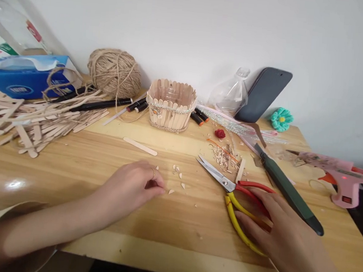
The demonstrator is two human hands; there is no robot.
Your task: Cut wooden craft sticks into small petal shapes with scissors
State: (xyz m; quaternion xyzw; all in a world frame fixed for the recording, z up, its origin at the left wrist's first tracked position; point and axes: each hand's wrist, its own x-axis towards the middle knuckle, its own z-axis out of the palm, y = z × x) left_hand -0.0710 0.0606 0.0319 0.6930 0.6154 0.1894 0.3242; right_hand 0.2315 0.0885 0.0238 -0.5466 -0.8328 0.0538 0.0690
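Note:
My right hand has its fingers in the red and yellow handles of a pair of scissors, whose blades point up and left, slightly apart. My left hand is closed in a pinch over the table, thumb against fingertips; what it holds, if anything, is hidden. Several small half-round wooden chips lie just beside its fingertips. A single craft stick rests beyond that hand. Farther back stands a small oval basket made of upright craft sticks, with a beaded band around it.
At the left are a pile of craft sticks, a twine ball and a blue tissue pack. Toward the right lie wood scraps, a red rose, a green-handled cutter and a pink glue gun. A phone leans on the wall.

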